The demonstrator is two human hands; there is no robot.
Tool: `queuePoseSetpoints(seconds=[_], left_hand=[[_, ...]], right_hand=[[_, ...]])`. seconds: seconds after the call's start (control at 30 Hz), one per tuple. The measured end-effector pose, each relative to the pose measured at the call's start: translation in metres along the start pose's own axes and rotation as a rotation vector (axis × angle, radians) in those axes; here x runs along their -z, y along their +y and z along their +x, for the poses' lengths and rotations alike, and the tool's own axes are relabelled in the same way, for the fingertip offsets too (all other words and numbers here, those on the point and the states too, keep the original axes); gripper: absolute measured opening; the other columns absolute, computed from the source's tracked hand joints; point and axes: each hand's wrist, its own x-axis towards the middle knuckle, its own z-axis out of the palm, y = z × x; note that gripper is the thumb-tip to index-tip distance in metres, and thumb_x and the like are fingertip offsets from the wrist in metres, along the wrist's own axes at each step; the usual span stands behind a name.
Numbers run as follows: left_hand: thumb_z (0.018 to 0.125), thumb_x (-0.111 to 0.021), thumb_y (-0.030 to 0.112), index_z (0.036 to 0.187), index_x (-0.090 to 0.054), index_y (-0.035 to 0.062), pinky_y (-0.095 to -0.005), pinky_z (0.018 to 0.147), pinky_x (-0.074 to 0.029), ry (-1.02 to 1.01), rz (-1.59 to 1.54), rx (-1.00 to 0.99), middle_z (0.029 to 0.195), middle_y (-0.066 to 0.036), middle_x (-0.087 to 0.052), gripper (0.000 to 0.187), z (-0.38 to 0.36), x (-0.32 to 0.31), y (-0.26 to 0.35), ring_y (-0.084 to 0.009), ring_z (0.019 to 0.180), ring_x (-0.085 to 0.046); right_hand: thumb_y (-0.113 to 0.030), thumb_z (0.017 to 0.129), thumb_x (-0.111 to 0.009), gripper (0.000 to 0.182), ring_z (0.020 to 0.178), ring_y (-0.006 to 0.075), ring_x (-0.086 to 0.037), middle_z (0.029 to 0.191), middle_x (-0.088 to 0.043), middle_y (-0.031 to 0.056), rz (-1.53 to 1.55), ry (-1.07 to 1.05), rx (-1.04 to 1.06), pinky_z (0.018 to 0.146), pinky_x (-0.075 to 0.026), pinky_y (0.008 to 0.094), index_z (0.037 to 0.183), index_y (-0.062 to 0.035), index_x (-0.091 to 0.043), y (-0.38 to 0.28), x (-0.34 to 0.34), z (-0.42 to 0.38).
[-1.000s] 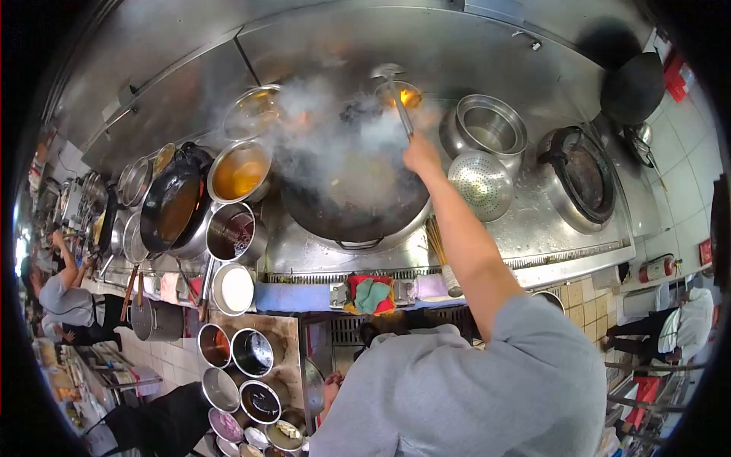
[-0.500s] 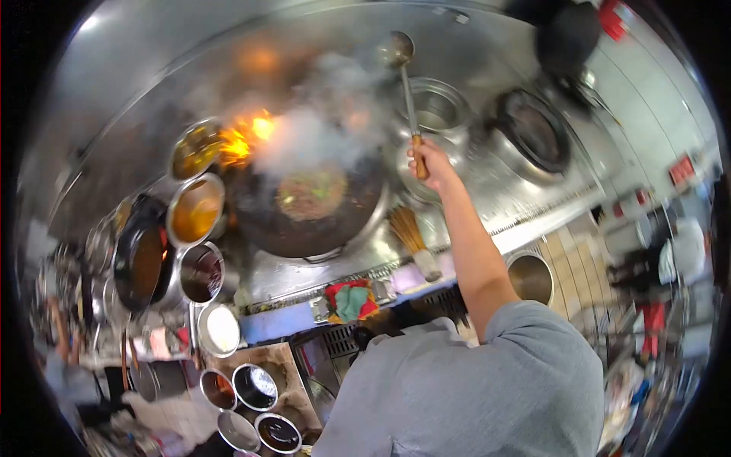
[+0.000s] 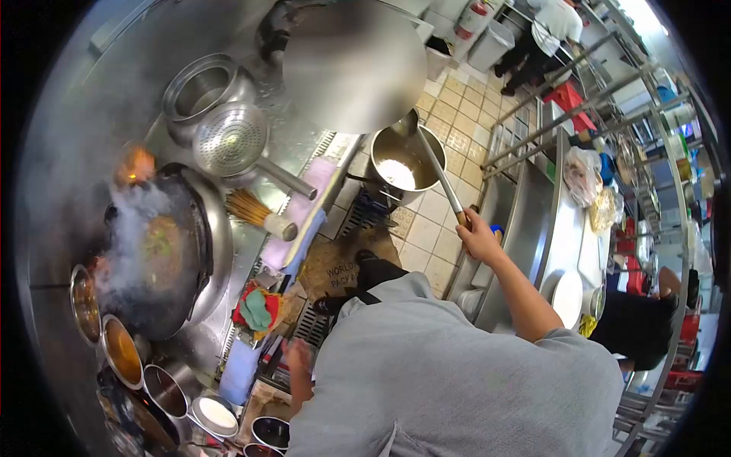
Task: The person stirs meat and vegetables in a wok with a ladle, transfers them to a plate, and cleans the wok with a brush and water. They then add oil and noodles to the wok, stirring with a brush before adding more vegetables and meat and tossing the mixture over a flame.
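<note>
My right hand (image 3: 481, 236) is closed round the handle of a long ladle (image 3: 438, 167). The ladle's bowl is at the far rim of a deep metal pot (image 3: 387, 186) beside the stove, with pale contents at its bottom. Low by my body is my left hand (image 3: 299, 356), its fingers smeared by motion; the folded red and green cloths (image 3: 257, 311) on the stove edge are nearest to it. On the stove, a smoking wok (image 3: 164, 297) holds chopped food, with a small flame behind it.
A perforated strainer (image 3: 231, 139) and a bamboo brush (image 3: 259, 215) lie right of the wok. Sauce containers, including a bowl of orange liquid (image 3: 122, 350), line its near left. Metal shelving (image 3: 647, 152) stands at right. Another person (image 3: 552, 30) is at the back.
The view has turned to the right. My right hand has carried the ladle from above the stove to the deep pot. My left hand has come into view, and the flame looks smaller.
</note>
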Motion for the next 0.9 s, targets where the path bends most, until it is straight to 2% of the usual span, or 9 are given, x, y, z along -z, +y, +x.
queuePoseSetpoints(seconds=[0.07,0.3,0.4,0.47,0.53,0.63,0.77,0.83,0.9], left_hand=[[0.089,-0.059,0.029,0.112,-0.049,0.0133,-0.0346,0.064,-0.050,0.555,0.394,-0.261,0.093,-0.005,-0.062,0.030,0.014,-0.088,0.014,-0.0179,0.079,-0.060],[0.092,-0.046,0.049,0.099,-0.052,0.0122,-0.0376,0.061,-0.046,0.687,0.356,-0.033,0.088,-0.001,-0.063,0.038,0.037,-0.155,-0.002,-0.0163,0.070,-0.061],[0.093,-0.045,0.044,0.086,-0.053,0.0102,-0.0376,0.056,-0.048,0.770,0.743,-0.060,0.072,-0.002,-0.062,0.036,-0.004,-0.157,-0.030,-0.0148,0.063,-0.060],[0.091,-0.049,0.039,0.088,-0.058,0.0072,-0.0387,0.056,-0.051,0.782,1.065,0.047,0.071,-0.007,-0.063,0.033,-0.027,-0.067,-0.053,-0.0192,0.061,-0.062],[0.087,-0.055,0.036,0.097,-0.061,0.0060,-0.0383,0.063,-0.053,0.643,1.702,0.012,0.079,-0.012,-0.065,0.032,-0.060,-0.048,-0.082,-0.0233,0.070,-0.064],[0.087,-0.056,0.035,0.100,-0.061,0.0066,-0.0376,0.065,-0.053,0.654,1.768,-0.028,0.083,-0.013,-0.065,0.031,-0.041,-0.032,-0.127,-0.0241,0.072,-0.064],[0.086,-0.058,0.032,0.106,-0.062,0.0077,-0.0362,0.069,-0.053,0.881,1.794,-0.190,0.091,-0.016,-0.064,0.031,-0.054,-0.031,-0.185,-0.0257,0.077,-0.063],[0.087,-0.059,0.030,0.108,-0.060,0.0072,-0.0327,0.073,-0.052,0.397,1.875,-0.505,0.098,-0.013,-0.063,0.031,-0.049,-0.105,-0.164,-0.0216,0.081,-0.063],[0.087,-0.059,0.025,0.111,-0.058,0.0060,-0.0301,0.073,-0.051,0.787,1.139,-0.073,0.095,-0.011,-0.063,0.031,-0.025,-0.188,-0.148,-0.0179,0.080,-0.062]], right_hand=[[-0.014,0.086,-0.053,0.040,0.044,0.0133,-0.048,0.061,-0.050,0.0049,-0.117,-0.004,-0.125,0.037,-0.038,0.0307,0.124,-0.0030,-0.045,0.018,0.015,0.009],[-0.009,0.084,-0.053,0.022,0.043,0.0152,-0.048,0.058,-0.049,0.0042,-0.107,-0.064,-0.182,0.035,-0.036,0.0314,0.104,-0.0004,-0.051,0.083,0.013,0.118],[-0.011,0.084,-0.053,0.015,0.041,0.0099,-0.043,0.061,-0.045,0.0011,0.190,-0.092,-0.297,0.033,-0.032,0.0261,0.099,-0.0072,-0.052,0.086,0.013,0.130],[-0.010,0.084,-0.054,0.016,0.041,0.0105,-0.043,0.061,-0.045,0.0020,0.189,-0.073,-0.259,0.033,-0.032,0.0267,0.100,-0.0062,-0.050,0.082,0.019,0.123],[-0.010,0.087,-0.054,0.024,0.040,0.0108,-0.041,0.063,-0.047,0.0026,0.434,-0.080,-0.325,0.034,-0.032,0.0269,0.108,-0.0054,-0.045,0.089,0.029,0.122],[-0.015,0.090,-0.052,0.033,0.042,0.0090,-0.039,0.062,-0.043,0.0004,0.853,-0.172,-0.380,0.036,-0.031,0.0245,0.122,-0.0103,-0.043,0.110,0.038,0.117],[-0.018,0.092,-0.051,0.056,0.042,0.0082,-0.035,0.061,-0.037,-0.0015,0.733,-0.124,-0.294,0.036,-0.029,0.0237,0.139,-0.0214,-0.020,0.109,0.010,0.063],[-0.015,0.093,-0.048,0.054,0.041,0.0081,-0.037,0.063,-0.040,0.0000,0.831,-0.191,-0.247,0.034,-0.031,0.0235,0.139,-0.0193,-0.020,0.088,0.008,0.045],[-0.013,0.093,-0.048,0.053,0.041,0.0080,-0.038,0.065,-0.042,0.0004,0.773,-0.307,-0.136,0.035,-0.032,0.0233,0.138,-0.0165,-0.021,0.060,0.004,0.044]])
